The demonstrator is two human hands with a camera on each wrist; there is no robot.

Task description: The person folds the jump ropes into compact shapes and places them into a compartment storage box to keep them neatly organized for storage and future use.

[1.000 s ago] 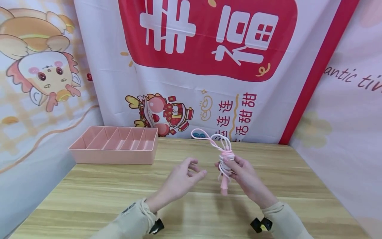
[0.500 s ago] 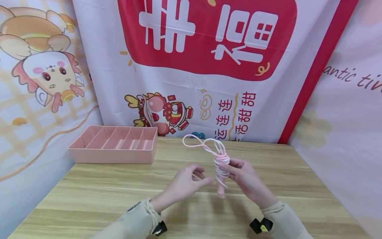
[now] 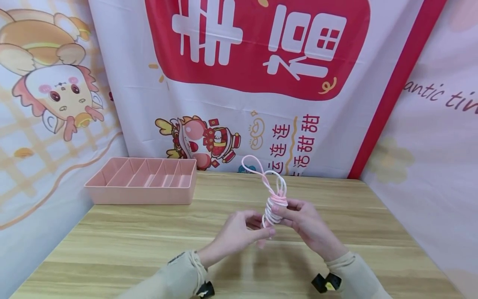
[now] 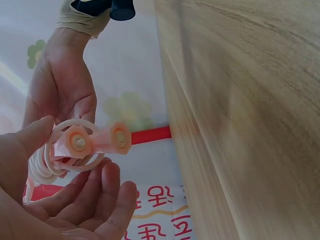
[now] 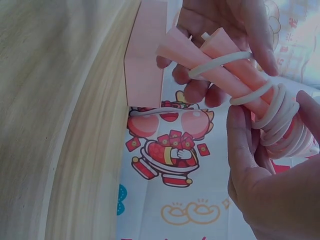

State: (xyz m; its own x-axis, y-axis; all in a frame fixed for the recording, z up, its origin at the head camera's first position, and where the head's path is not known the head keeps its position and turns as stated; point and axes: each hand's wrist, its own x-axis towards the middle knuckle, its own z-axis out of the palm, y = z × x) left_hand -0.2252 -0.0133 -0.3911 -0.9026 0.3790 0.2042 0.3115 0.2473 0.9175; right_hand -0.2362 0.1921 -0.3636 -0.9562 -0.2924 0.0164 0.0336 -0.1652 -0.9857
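Observation:
A bundled jump rope with pink handles (image 5: 235,75) and white-and-pink cord (image 3: 273,209) wound round them is held above the table. My right hand (image 3: 304,224) grips the wound part, thumb on the near side and fingers behind. Two loops of cord stick up from the top of the bundle. My left hand (image 3: 239,232) is at the lower end, with its thumb and loosely bent fingers spread on either side of the handles. In the left wrist view, both handle ends (image 4: 80,142) point toward the camera, and a loose turn of cord circles them near the left thumb.
At the back left of the wooden table (image 3: 149,249) stands a pink divided tray (image 3: 143,195) with several compartments. A printed cloth (image 3: 239,104) hangs right behind the table's far edge, with more printed cloth on both sides.
My left hand has moved right, up to the handles. The right hand has brought the jump rope slightly left and tilted it, its lower end swinging toward the left hand.

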